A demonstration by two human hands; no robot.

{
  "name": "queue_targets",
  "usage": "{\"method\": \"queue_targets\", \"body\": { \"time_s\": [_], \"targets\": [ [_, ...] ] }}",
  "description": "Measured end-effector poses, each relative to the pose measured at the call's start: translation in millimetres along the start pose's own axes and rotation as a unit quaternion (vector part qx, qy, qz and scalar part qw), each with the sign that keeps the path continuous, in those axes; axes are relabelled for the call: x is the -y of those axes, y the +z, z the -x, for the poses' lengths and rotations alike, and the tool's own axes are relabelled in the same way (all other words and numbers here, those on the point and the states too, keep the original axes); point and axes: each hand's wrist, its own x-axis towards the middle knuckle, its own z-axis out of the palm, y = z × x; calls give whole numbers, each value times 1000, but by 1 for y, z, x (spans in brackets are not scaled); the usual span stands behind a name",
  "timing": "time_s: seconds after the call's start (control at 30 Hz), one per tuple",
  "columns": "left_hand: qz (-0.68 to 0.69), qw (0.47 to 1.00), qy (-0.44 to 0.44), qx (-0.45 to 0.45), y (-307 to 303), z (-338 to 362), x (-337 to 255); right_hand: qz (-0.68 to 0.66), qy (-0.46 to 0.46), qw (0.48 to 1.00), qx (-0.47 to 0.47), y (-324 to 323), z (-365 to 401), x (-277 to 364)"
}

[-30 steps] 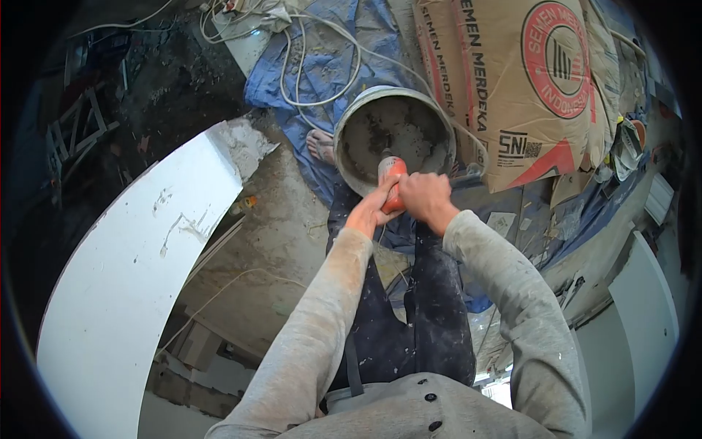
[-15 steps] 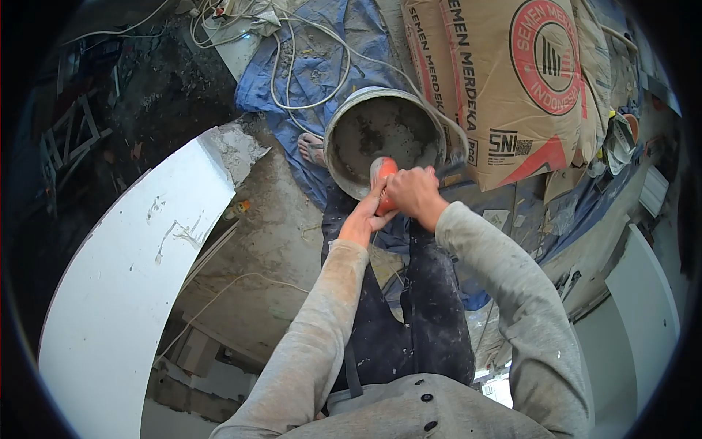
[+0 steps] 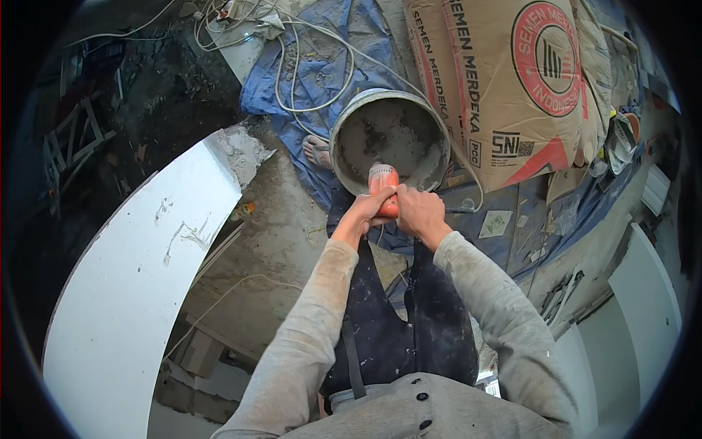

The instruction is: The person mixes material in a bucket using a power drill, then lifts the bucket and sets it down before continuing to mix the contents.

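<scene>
An orange power drill (image 3: 383,179) with a pale, vented front end is held in both hands over the near rim of a round bucket (image 3: 444,150). My left hand (image 3: 363,211) wraps around the drill's body from the left. On the right, my right hand (image 3: 423,211) is closed around its rear part, thumb near the left one. Wet grey cement mix (image 3: 398,135) lies inside the bucket, with a darker patch toward its left. The drill's front points down into the bucket; its lower end is hidden.
Cement bags (image 3: 497,95) stand right of the bucket on a blue tarp (image 3: 300,80). A pale cable (image 3: 322,108) loops across the tarp. One foot (image 3: 316,151) is beside the bucket. A curved white panel (image 3: 139,256) spans the left, and a rubble-strewn dark area (image 3: 175,88) lies beyond it.
The drill has tipped more upright in the view, and its vented front now shows. My right hand has shifted slightly down, and the cable at right has swung outward.
</scene>
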Motion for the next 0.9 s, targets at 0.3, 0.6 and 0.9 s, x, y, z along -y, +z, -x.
{"method": "queue_targets", "body": {
  "time_s": [0.3,0.6,0.9],
  "targets": [
    [-148,984,64,-75,-6,3,-16,-69,62,995,-46,13,-1,10],
    [-116,990,53,-65,5,5,2,-71,63,995,-24,10,5,-1],
    [-61,997,26,-31,3,7,5,-91,54,994,-20,12,2,-9]
  ]
}}
